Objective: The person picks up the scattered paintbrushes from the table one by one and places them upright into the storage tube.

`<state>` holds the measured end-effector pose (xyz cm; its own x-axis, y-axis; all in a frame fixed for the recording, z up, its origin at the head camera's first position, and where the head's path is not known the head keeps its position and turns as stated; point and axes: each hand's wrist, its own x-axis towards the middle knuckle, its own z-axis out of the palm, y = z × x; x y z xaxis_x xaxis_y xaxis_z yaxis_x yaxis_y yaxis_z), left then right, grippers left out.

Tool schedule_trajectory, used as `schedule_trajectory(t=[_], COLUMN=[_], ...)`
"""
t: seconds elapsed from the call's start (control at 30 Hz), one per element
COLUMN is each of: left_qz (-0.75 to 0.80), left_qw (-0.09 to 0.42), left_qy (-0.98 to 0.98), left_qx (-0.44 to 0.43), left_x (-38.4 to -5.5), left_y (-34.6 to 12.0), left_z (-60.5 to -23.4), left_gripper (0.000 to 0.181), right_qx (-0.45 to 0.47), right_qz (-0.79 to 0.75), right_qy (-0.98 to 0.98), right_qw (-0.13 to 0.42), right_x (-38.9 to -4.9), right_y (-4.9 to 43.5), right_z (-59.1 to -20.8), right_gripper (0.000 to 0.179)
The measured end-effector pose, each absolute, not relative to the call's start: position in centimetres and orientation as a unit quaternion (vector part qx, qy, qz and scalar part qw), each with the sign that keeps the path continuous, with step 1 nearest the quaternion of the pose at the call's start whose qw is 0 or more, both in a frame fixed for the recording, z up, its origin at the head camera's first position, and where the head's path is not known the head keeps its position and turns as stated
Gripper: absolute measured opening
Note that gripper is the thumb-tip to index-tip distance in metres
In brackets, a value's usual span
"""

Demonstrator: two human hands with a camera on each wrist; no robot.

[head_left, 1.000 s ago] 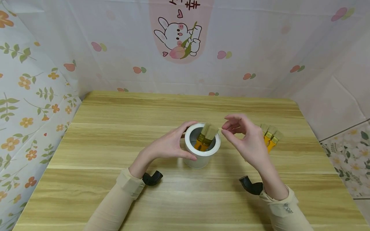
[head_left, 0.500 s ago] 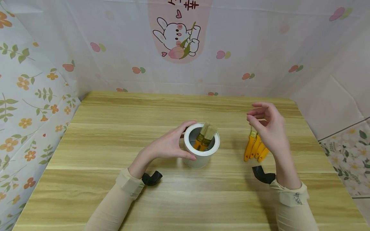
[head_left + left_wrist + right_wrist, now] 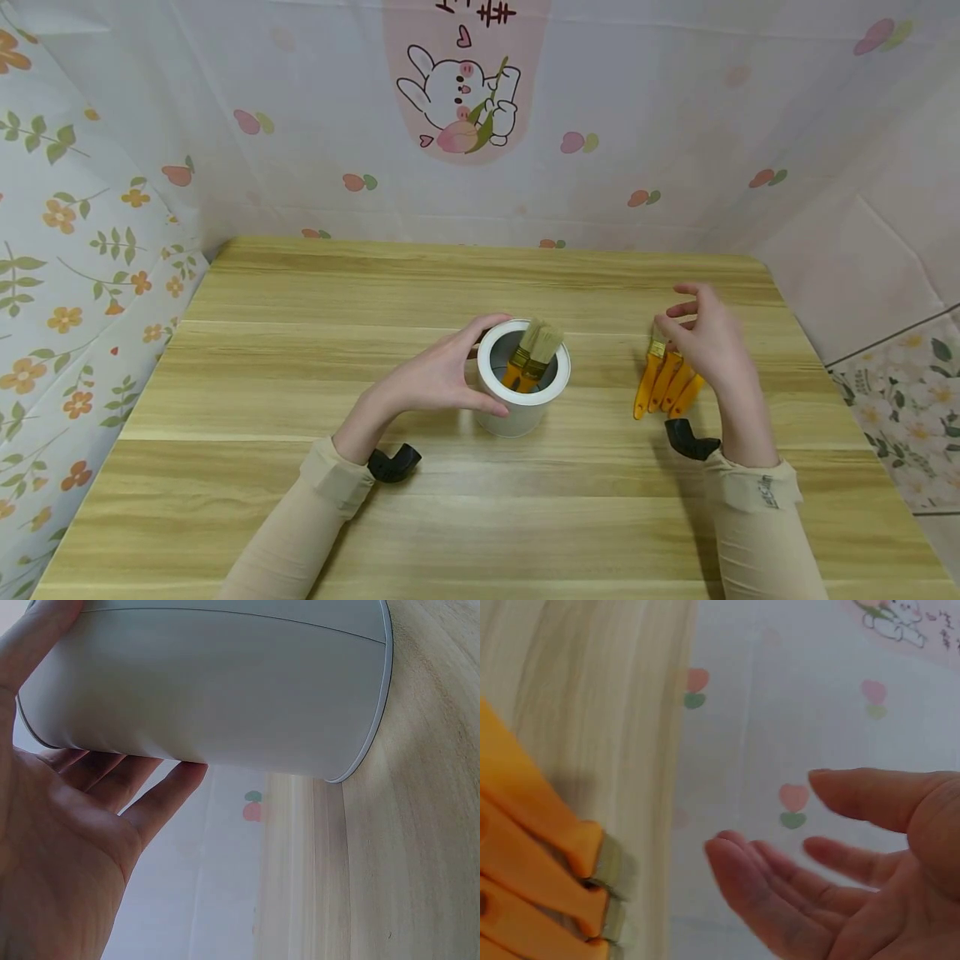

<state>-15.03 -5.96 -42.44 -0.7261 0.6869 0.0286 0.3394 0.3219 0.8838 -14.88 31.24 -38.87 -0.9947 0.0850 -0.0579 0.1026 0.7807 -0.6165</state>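
A white cylindrical can [image 3: 512, 422] stands upright mid-table, its grey seamed side [image 3: 217, 690] filling the top of the left wrist view. My left hand [image 3: 435, 372] grips it from the left, thumb in front and fingers behind. Two paintbrushes [image 3: 534, 360] lean inside it, bristles up, their handle ends hidden by the wall. To the right, my right hand [image 3: 712, 337] hovers over several paintbrushes with orange handles [image 3: 649, 385] lying side by side. Its thumb and fingers are apart with nothing between them, as the right wrist view shows, and it covers some of the bristles.
The wood-grain table [image 3: 315, 292] ends at the back against a white printed cloth [image 3: 300, 100]. Floral cloth [image 3: 67, 275] hangs along the left side. A black curved piece [image 3: 393, 463] sits at the left cuff and another black piece [image 3: 692, 442] at the right.
My right hand has moved right, from beside the can's rim to above the paintbrushes on the table, then lowered and opened its fingers somewhat. The left hand and can stay put.
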Motion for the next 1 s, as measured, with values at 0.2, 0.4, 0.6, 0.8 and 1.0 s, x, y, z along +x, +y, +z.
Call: schedule_trajectory(t=[0.2,0.4,0.6,0.8,1.0], left_qz=[0.485,0.485,0.485,0.48,0.481], left_qw=[0.18,0.179,0.18,0.181,0.178], left_qy=[0.792,0.79,0.79,0.795,0.794], left_qx=[0.324,0.329,0.329,0.324,0.326], left_x=[-15.1,-15.2,-15.2,-15.1,-15.1], left_y=[-6.0,-6.0,-5.9,-5.9,-5.9], left_z=[-42.5,-42.5,-42.5,-42.5,-42.5], left_gripper=[0.109,0.11,0.11,0.111,0.111], right_qx=[0.085,0.109,0.112,0.101,0.1], right_qz=[-0.329,-0.286,-0.25,-0.239,-0.236], right_qy=[0.935,0.945,0.95,0.951,0.95], right_qw=[0.096,0.117,0.151,0.171,0.18], right_x=[-15.5,-15.8,-16.1,-16.4,-16.6], right_y=[32.2,32.5,32.6,32.2,31.4], right_z=[-39.8,-40.6,-41.3,-41.9,-42.5], right_gripper=[0.075,0.071,0.072,0.079,0.079])
